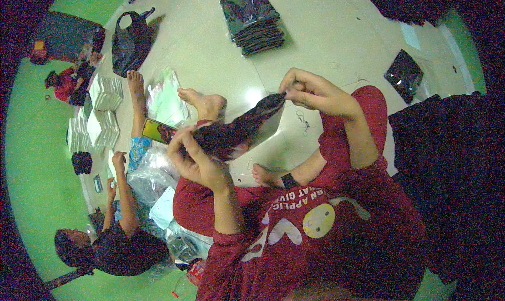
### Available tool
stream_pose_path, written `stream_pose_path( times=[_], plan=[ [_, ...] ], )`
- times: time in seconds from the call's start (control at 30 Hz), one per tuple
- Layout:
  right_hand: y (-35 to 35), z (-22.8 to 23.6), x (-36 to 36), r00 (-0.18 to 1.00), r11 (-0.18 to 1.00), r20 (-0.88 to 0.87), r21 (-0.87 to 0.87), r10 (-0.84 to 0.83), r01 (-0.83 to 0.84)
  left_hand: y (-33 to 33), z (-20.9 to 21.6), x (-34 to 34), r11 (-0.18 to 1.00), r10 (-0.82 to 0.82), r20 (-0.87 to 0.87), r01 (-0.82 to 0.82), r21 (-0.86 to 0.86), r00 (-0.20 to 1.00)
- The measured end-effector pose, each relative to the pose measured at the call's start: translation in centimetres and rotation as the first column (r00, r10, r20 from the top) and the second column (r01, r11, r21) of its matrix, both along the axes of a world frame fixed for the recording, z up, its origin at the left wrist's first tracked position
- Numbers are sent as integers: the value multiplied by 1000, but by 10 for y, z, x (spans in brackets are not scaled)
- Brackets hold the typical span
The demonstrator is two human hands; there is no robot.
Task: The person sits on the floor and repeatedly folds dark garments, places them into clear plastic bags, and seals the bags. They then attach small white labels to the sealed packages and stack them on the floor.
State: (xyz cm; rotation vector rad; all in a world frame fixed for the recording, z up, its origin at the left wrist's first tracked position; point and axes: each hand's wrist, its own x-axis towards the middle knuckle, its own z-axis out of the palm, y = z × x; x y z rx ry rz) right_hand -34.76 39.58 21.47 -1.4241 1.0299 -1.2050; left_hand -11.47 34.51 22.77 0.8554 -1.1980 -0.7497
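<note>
Dark cloth (236, 130) is hanging stretched above your lap because you are clamping its lower end in your left hand (193, 159) and pinching its upper end, seemingly bagged, with your right hand (310, 93).

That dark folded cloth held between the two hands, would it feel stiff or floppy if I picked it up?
Probably floppy: the dark cloth sags in the middle between the left hand and the right hand. Likely light too, since fingertips alone hold its end up. Once bagged, like the glossy packets in the stack, it may be slippery.
</note>
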Motion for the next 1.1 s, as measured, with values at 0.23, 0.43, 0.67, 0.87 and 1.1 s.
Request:
stream_pose_path(
  times=[0.23, 0.43, 0.67, 0.87, 1.1],
  plan=[
    [-56, -56, -10, 930, 957, -234, -133, -285, 259, -95, -62, -2, 673, -395, -498, 612, 414, 772],
    [-65, -137, -16, 921, 931, -197, 81, -336, 357, -106, -153, 4, 816, -380, -154, 409, 409, 912],
    [-44, -237, -3, 888, 923, -401, 202, -226, 326, -43, -244, 2, 848, -122, 594, -228, 479, 795],
    [-47, -253, -5, 919, 865, -367, 402, -147, 299, -26, -245, -10, 870, 61, 787, -418, 260, 614],
    [-46, -261, -7, 932, 873, -309, 381, -190, 304, -20, -245, -4, 963, 12, 958, -260, 66, 287]
  ],
)
